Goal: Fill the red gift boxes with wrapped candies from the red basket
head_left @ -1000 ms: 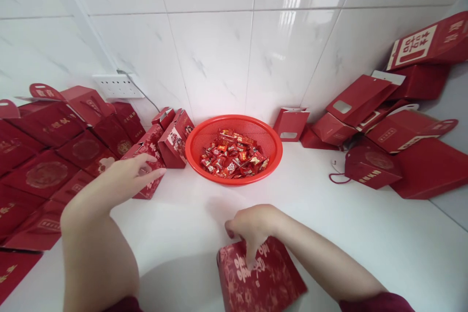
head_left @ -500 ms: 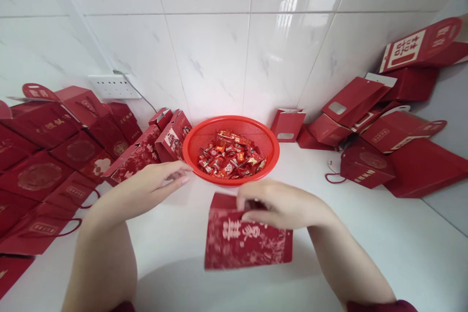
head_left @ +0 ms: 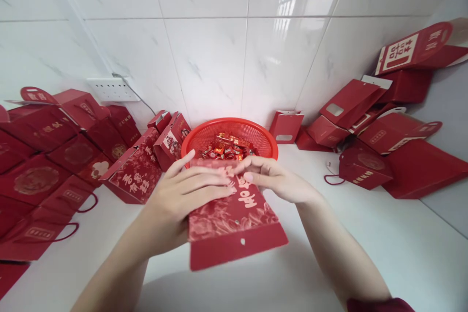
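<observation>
A flat red printed paper bag (head_left: 234,214) is held up in front of the basket, its plain flap with a small hole toward me. My left hand (head_left: 193,192) lies across its upper left part, fingers stretched over the printed face; the thumb sticks up at the far edge. At the bag's far right, my right hand (head_left: 270,175) pinches the edge between thumb and fingers. Behind them, a red mesh basket (head_left: 263,139) holds wrapped candies (head_left: 230,146), partly hidden by the bag and hands.
Red gift boxes (head_left: 38,178) are stacked at the left, with printed bags (head_left: 133,175) beside the basket. One small red bag (head_left: 287,126) stands against the tiled wall, and more red boxes (head_left: 424,168) are piled at the right. A white socket strip (head_left: 111,89) with a cable is behind.
The bag has turned so its plain flap faces me and has come up over the basket's front rim. My left hand has moved right onto it. My right hand now grips its far right edge.
</observation>
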A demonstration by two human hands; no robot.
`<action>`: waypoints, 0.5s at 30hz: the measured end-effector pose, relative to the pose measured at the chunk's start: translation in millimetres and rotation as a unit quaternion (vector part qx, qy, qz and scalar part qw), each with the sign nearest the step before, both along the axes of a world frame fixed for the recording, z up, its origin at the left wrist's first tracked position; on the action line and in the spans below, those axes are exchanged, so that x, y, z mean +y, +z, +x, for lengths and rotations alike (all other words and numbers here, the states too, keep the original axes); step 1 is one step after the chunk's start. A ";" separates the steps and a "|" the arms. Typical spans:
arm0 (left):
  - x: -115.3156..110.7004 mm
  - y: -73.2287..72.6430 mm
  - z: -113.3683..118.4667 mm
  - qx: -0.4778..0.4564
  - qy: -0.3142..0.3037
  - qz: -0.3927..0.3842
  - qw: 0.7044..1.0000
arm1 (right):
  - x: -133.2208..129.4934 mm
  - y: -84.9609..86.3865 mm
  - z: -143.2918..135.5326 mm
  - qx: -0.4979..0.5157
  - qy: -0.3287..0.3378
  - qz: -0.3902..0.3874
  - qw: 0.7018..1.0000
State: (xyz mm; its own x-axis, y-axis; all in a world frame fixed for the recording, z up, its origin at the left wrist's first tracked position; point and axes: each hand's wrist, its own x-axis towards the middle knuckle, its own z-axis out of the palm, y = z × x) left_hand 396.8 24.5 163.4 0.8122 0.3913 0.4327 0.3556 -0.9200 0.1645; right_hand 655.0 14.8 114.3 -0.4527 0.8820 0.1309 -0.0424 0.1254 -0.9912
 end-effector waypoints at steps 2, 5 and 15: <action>-2.8 4.8 -5.0 -0.032 0.005 -0.038 0.999 | -4.5 1.8 -1.0 -0.052 0.047 -0.001 0.998; -4.1 8.6 -7.0 -0.060 0.043 -0.109 0.991 | -10.1 5.3 -0.6 -0.099 0.054 0.020 0.993; 29.9 -26.6 22.7 0.080 0.030 -0.287 0.954 | -21.4 15.5 5.3 -0.275 0.007 0.212 0.938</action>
State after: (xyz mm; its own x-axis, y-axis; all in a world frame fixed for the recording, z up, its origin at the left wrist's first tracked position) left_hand 419.5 54.4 136.8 0.8181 0.5751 0.0050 0.4685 -0.6714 0.5742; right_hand 660.4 -6.6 129.8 -0.5662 0.7965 0.2124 0.4553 0.5169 -0.7249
